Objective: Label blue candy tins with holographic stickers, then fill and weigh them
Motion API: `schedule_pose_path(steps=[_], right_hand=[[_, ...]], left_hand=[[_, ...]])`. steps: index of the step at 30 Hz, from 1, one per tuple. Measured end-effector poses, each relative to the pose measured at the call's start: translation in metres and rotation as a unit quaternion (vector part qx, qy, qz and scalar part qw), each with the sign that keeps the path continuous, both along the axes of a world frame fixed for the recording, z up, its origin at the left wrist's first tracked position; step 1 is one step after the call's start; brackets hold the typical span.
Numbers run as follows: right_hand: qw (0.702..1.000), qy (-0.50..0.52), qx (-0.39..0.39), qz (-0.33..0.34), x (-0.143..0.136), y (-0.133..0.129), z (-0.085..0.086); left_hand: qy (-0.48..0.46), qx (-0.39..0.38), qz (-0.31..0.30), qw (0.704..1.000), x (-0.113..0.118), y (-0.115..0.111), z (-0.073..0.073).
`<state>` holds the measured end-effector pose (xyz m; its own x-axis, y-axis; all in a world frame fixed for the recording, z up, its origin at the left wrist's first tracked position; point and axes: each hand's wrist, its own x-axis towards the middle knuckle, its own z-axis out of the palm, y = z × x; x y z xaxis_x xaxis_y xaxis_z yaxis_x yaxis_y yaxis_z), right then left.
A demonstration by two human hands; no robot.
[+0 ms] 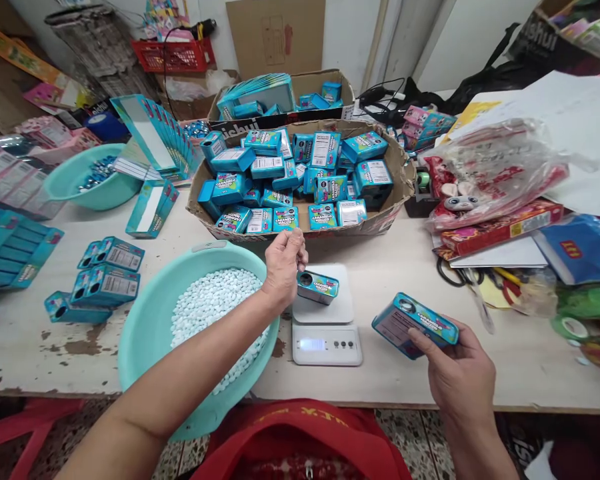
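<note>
My left hand (283,267) is closed just above a blue candy box (318,287) that lies on the white digital scale (327,344); what its pinched fingers hold, if anything, is too small to make out. Round the edge of a second blue box (414,325), right of the scale, my right hand (457,373) is wrapped. That box has a round hole in its top. Under my left forearm a turquoise basin (145,320) holds many small white candies (215,300).
Behind the scale stands a cardboard box (400,213) full of blue packs. Several blue boxes (115,283) are stacked left of the basin. A smaller bowl (60,183) and flat cartons (153,207) lie at the back left. Plastic bags (505,167), papers and tape clutter the right.
</note>
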<state>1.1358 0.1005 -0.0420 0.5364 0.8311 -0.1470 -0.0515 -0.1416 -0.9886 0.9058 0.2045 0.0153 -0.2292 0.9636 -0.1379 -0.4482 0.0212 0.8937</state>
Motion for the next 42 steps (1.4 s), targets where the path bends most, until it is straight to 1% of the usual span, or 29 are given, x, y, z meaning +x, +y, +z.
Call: schedule_pose_path(steps=[3, 6, 8, 11, 14, 18, 23, 25, 26, 27, 28, 30, 32, 33, 34, 35, 36, 37, 38, 39, 40, 41, 42], right_hand=[[1.0, -0.002, 0.015, -0.003, 0.001, 0.0, 0.0], [1.0, -0.011, 0.027, 0.002, 0.002, -0.001, 0.0], [0.999, -0.019, 0.027, 0.003, 0.002, -0.002, 0.0], [0.999, -0.025, 0.029, 0.003, 0.001, -0.003, 0.0], [0.999, -0.024, 0.03, 0.007, -0.001, -0.003, 0.0], [0.999, -0.023, 0.03, 0.018, -0.005, -0.003, 0.0], [0.999, -0.035, 0.025, 0.029, -0.007, -0.005, 0.001], [0.999, -0.034, 0.022, 0.036, -0.008, -0.005, 0.001], [0.998, -0.035, 0.02, 0.041, -0.009, -0.005, 0.001], [0.998, -0.035, 0.018, 0.047, -0.01, -0.004, 0.001], [0.998, -0.035, 0.015, 0.055, -0.012, -0.003, 0.001], [0.997, -0.029, 0.014, 0.073, -0.018, 0.0, 0.001], [0.996, -0.02, 0.018, 0.089, -0.026, 0.006, 0.0], [0.995, -0.017, 0.021, 0.095, -0.031, 0.01, -0.001], [0.994, -0.016, 0.025, 0.1, -0.038, 0.015, -0.002], [0.994, -0.015, 0.032, 0.108, -0.045, 0.02, -0.003], [0.992, -0.013, 0.039, 0.118, -0.054, 0.025, -0.005], [0.99, -0.01, 0.045, 0.133, -0.063, 0.031, -0.007], [0.987, -0.005, 0.051, 0.151, -0.072, 0.036, -0.008], [0.984, 0.0, 0.057, 0.171, -0.081, 0.041, -0.01], [0.98, 0.004, 0.061, 0.191, -0.089, 0.046, -0.012], [0.976, 0.005, 0.063, 0.21, -0.095, 0.049, -0.014], [0.972, 0.004, 0.064, 0.227, -0.1, 0.051, -0.016]], left_hand=[[-0.039, -0.033, -0.019, 0.998, -0.013, -0.002, 0.015], [-0.054, -0.069, -0.027, 0.996, -0.038, -0.01, 0.029], [-0.043, -0.096, -0.02, 0.994, -0.057, -0.019, 0.034], [0.001, -0.145, -0.031, 0.989, -0.081, -0.035, 0.033], [0.04, -0.189, -0.08, 0.978, -0.094, -0.049, 0.025], [0.053, -0.198, -0.136, 0.969, -0.095, -0.058, 0.013], [0.037, -0.182, -0.186, 0.965, -0.082, -0.056, 0.007], [0.079, -0.146, -0.204, 0.965, -0.074, -0.053, 0.004], [0.128, -0.111, -0.206, 0.964, -0.07, -0.051, 0.001], [0.193, -0.068, -0.2, 0.958, -0.064, -0.05, -0.002], [0.264, -0.022, -0.186, 0.946, -0.058, -0.048, -0.006], [0.385, 0.052, -0.155, 0.908, -0.047, -0.044, -0.015], [0.449, 0.078, -0.147, 0.878, -0.04, -0.04, -0.021], [0.461, 0.073, -0.147, 0.872, -0.039, -0.038, -0.021], [0.462, 0.061, -0.138, 0.874, -0.041, -0.037, -0.019], [0.457, 0.045, -0.116, 0.881, -0.045, -0.036, -0.015], [0.45, 0.032, -0.082, 0.889, -0.053, -0.036, -0.007], [0.447, 0.024, -0.04, 0.893, -0.064, -0.038, 0.002], [0.452, 0.02, 0.005, 0.892, -0.077, -0.04, 0.014], [0.468, 0.017, 0.053, 0.882, -0.092, -0.044, 0.026], [0.494, 0.013, 0.094, 0.864, -0.11, -0.049, 0.038], [0.528, 0.001, 0.136, 0.838, -0.13, -0.054, 0.048], [0.567, -0.024, 0.187, 0.802, -0.151, -0.059, 0.056]])
